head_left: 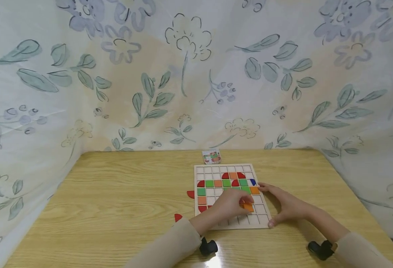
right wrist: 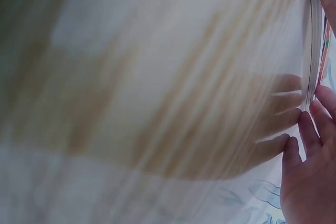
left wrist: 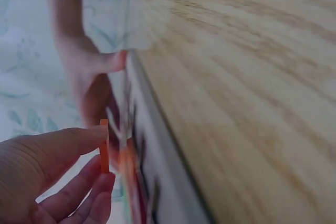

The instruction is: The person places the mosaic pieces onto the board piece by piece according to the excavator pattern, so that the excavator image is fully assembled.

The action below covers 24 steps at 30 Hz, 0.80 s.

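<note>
My left hand (head_left: 229, 204) is over the lower middle of a pale wooden grid board (head_left: 223, 166), pinching an orange square tile (head_left: 248, 207) between thumb and fingers. In the left wrist view the tile (left wrist: 104, 148) stands edge-on, apart from the board. Spread along the board's right side, my right hand (head_left: 291, 205) touches the edge with its fingers and the lower right corner with its thumb. Green squares (head_left: 209, 183), orange squares (head_left: 218, 183), red quarter-rounds (head_left: 241, 175) and a blue quarter-round (head_left: 253, 182) sit in the board's cells. My left hand hides some cells.
Two loose red pieces lie on the wooden table (head_left: 116, 197) left of the board, one red piece (head_left: 190, 194) by its edge and another red piece (head_left: 177, 217) near my sleeve. A small pattern card (head_left: 211, 157) lies behind the board. Floral cloth (head_left: 196, 74) hangs around the table.
</note>
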Tool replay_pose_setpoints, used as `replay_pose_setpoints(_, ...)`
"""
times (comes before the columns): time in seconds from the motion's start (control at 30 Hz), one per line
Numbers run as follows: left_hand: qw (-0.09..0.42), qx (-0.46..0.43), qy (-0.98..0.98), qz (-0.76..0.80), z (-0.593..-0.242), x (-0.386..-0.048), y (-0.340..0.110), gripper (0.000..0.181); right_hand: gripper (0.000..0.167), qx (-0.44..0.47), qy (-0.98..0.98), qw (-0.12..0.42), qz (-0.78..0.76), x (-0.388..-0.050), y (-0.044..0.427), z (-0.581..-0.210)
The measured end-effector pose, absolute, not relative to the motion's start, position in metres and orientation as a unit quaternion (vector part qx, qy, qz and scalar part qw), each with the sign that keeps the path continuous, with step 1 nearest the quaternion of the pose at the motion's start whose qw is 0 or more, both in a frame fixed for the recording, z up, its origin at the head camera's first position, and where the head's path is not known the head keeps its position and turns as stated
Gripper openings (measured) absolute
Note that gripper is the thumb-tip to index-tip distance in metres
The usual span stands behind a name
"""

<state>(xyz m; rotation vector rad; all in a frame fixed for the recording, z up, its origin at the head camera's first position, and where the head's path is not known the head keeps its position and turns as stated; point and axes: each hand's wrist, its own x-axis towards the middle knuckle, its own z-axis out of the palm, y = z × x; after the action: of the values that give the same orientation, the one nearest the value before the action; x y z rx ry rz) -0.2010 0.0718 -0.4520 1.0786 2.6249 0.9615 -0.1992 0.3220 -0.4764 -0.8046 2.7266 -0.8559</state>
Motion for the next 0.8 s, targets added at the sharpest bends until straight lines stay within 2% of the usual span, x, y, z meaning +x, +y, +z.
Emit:
replay_pose_setpoints(0.17,0.080,0.345,0.882,0.312,-0.4558,-0.2015,0.0784,0.021,0.100,-0.262,0.912,0.102,-0.298,-0.1991,0.3188,-0.4741)
replay_pose_setpoints(0.8,0.093,0.355,0.881,0.298,-0.4552,-0.2042,0.0828,0.024,0.097,-0.263,0.909,0.106,-0.306,-0.1966,0.3181,-0.4683)
